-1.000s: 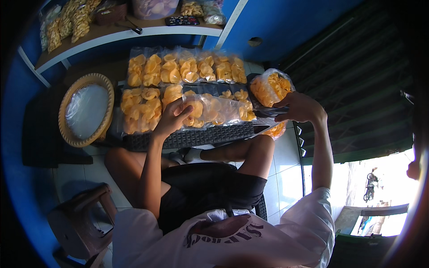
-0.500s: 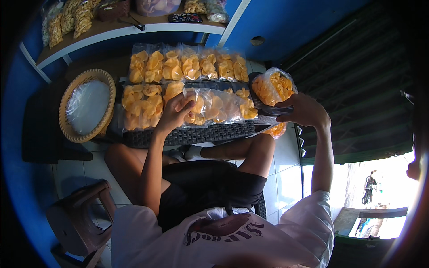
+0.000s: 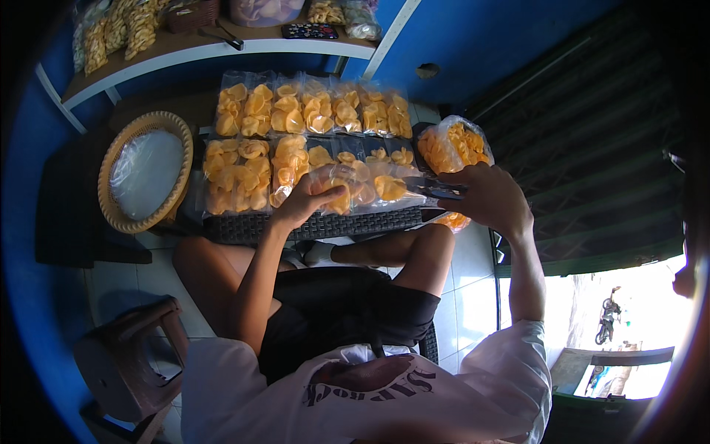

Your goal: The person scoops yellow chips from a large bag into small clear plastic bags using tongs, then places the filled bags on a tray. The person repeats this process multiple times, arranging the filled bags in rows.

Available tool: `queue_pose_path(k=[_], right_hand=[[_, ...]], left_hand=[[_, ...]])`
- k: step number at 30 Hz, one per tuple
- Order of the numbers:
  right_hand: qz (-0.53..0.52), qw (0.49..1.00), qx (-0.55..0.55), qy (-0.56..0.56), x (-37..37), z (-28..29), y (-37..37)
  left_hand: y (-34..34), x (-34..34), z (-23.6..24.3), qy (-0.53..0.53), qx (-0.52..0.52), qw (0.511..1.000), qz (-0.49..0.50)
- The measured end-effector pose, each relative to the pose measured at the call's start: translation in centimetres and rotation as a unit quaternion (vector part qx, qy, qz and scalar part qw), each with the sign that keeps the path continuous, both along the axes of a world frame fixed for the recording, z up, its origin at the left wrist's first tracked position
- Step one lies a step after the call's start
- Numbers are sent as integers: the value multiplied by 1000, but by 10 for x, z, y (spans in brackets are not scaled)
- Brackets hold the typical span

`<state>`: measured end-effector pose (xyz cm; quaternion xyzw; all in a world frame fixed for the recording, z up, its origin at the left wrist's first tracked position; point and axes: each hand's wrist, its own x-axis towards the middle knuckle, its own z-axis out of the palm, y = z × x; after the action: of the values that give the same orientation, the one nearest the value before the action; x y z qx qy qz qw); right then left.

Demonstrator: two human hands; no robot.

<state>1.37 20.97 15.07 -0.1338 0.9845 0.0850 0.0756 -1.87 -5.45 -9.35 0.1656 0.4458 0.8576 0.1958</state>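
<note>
My left hand is closed on a clear plastic bag with orange chips in it, lying sideways above the front row of packs. My right hand grips dark tongs, whose tips reach the bag's right end. Beside the tips is one orange chip; whether they still pinch it I cannot tell. Just beyond my right hand stands a big clear bag full of orange chips. Filled clear packs lie in two rows on a dark woven table.
A round woven basket holding clear plastic bags stands at the left. Behind the table runs a shelf with bagged snacks, a tub and a phone. At the lower left is a brown stool. Dark slatted shutters rise at the right.
My right hand has moved left and nearer with the tongs, from the big chip bag to the right end of the held bag. My left hand has shifted slightly right and nearer.
</note>
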Motion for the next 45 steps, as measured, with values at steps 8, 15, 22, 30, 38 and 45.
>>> queue_pose_path(k=[8, 15, 22, 30, 38, 45], right_hand=[[64, 996, 38, 45, 9, -22, -26], [8, 997, -66, -25, 3, -13, -27], [-29, 994, -98, -30, 1, -21, -25], [18, 998, -16, 65, 14, -39, -33], [6, 995, 15, 101, 26, -43, -44], [-10, 991, 34, 126, 33, -44, -53]], left_hand=[[30, 6, -8, 31, -102, 991, 74], [29, 5, -7, 5, -75, 987, 143], [28, 4, -4, -19, -18, 993, 115], [27, 2, -10, -29, 8, 996, 87], [22, 5, -4, -28, -32, 998, 40], [22, 7, 4, 115, -77, 989, 61]])
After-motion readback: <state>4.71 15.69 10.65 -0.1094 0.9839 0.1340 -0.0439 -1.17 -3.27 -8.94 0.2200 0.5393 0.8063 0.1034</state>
